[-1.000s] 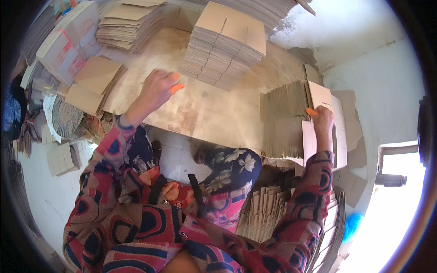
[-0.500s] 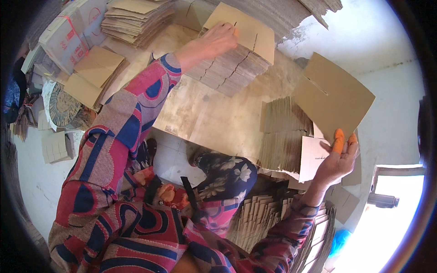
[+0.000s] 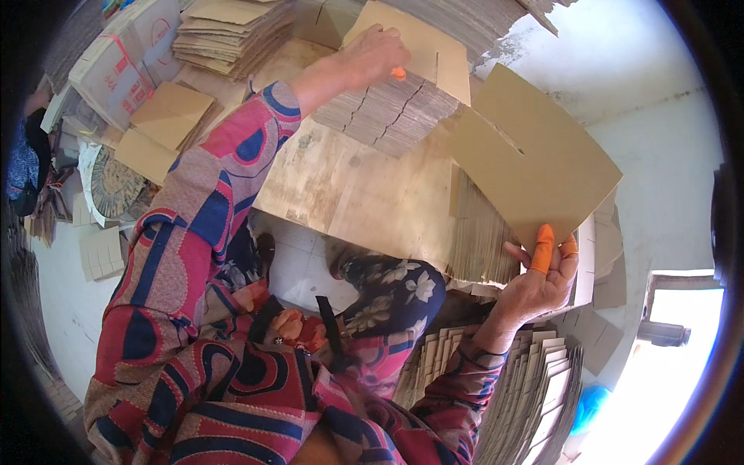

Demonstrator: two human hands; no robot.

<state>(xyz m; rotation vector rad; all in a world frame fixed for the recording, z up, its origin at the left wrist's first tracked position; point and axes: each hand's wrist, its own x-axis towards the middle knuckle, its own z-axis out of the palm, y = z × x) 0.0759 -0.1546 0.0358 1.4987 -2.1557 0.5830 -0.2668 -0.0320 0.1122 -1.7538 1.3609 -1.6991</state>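
Observation:
My right hand grips the lower corner of a brown cardboard sheet, which is tilted up and has a slit cut in from one edge. Two of its fingers wear orange covers. Over the near left part of a tall stack of slotted cardboard is my left hand, its fingers curled in. An orange fingertip cover shows beneath it. Whether those curled fingers pinch anything is hidden. The held sheet's left corner comes close to the stack's right side.
The stack stands on a wooden table. Right of the table is another cardboard pile, with upright slotted pieces below. More sheets and a white carton sit at the back left. A bright opening lies right.
My right hand has moved left with the cardboard sheet, bringing it nearer the tall stack. My left hand has shifted slightly, its fingers still curled over the stack.

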